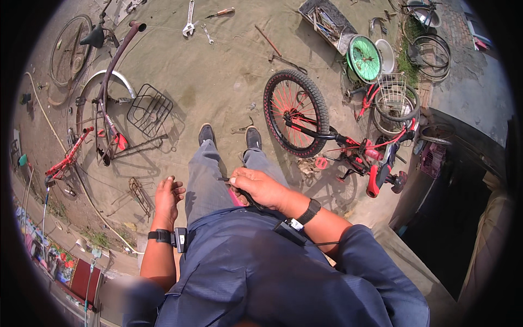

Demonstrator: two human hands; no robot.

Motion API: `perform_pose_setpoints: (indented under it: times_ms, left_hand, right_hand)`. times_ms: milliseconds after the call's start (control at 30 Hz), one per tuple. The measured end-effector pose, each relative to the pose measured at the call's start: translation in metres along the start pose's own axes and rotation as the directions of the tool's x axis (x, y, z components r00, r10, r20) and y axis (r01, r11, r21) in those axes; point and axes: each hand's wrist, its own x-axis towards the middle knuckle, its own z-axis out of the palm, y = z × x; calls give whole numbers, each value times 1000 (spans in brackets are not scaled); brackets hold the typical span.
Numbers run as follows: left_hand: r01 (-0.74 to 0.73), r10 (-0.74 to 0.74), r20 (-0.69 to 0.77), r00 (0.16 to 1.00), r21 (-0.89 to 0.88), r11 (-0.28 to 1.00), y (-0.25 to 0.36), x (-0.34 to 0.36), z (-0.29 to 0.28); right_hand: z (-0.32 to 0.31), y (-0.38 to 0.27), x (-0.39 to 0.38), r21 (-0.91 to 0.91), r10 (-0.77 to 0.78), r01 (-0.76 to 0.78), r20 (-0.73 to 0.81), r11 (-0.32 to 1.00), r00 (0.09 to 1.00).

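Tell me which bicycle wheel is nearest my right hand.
The upright, red-spoked wheel with the thick, knobby black tyre. Every other wheel in view sits farther from your right hand.

You can read no text or numbers | 5 o'clock in view: black wrist module [289, 232], white patch illegible

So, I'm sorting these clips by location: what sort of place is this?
Probably an outdoor yard used for bicycle repair: there's a black-and-red bicycle, a maroon bicycle frame and an adjustable wrench laid out.
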Motion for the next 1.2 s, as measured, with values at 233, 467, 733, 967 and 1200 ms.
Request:
perform_pose_setpoints:
  times_ms: [233,467,733,967,1200]
  left_hand:
    - [-63,55,70,996,114,991,7,-22,34]
    - [-136,122,91,988,165,977,29,-30,38]
    - [-185,167,106,980,192,964,52,-40,32]
    - [-219,201,118,973,171,961,78,-36,18]
    - [-261,246,111,963,151,954,109,-24,-16]
  right_hand:
    - [-32,-6,-41,1,-132,133,-39,991,990]
    - [-32,-3,-60,81,-221,223,-30,972,975]
    - [-20,-8,-68,42,-273,275,-47,960,961]
    - [3,-28,-61,51,-327,329,-54,943,944]
    - [43,-56,-41,-66,-377,373,-73,926,923]
